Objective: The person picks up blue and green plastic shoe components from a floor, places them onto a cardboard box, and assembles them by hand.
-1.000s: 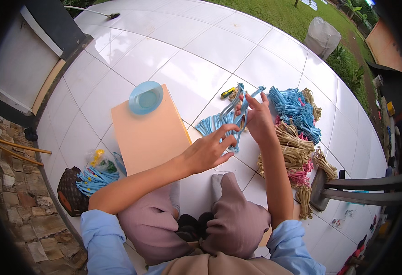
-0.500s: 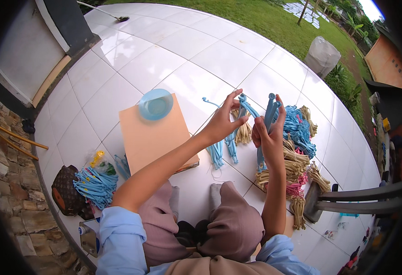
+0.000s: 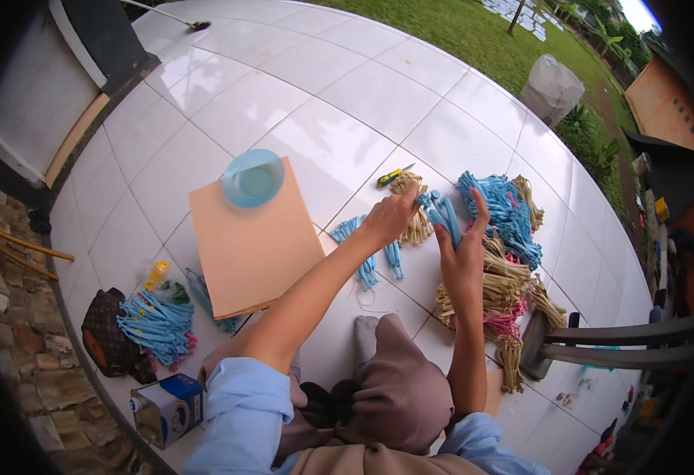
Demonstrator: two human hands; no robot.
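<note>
Several light-blue straps with rounded ends (image 3: 444, 214) stand up out of my right hand (image 3: 463, 260), whose thumb presses on them while the forefinger points upward. My left hand (image 3: 392, 217) is close beside it, its fingertips pinching the end of a blue strap. Below my left hand, a beige bundle of straps (image 3: 417, 229) lies on the white tiles, partly covered by the fingers. A screwdriver with a yellow and black handle (image 3: 393, 177) rests just beyond that bundle. Nearer me are loose blue strap bundles (image 3: 366, 267).
To the right sit piles of blue (image 3: 505, 218) and beige strap bundles (image 3: 499, 283), beside a dark chair leg (image 3: 535, 348). On the left, a blue bowl (image 3: 253, 182) stands on a peach-coloured board (image 3: 252, 253). Further left are more blue straps (image 3: 155, 324), a brown bag (image 3: 108, 332) and a metal can (image 3: 169, 408).
My left hand has come nearer to my right hand, and the straps are held lower and more tilted. The screwdriver, hidden before, now shows. The view has shifted slightly.
</note>
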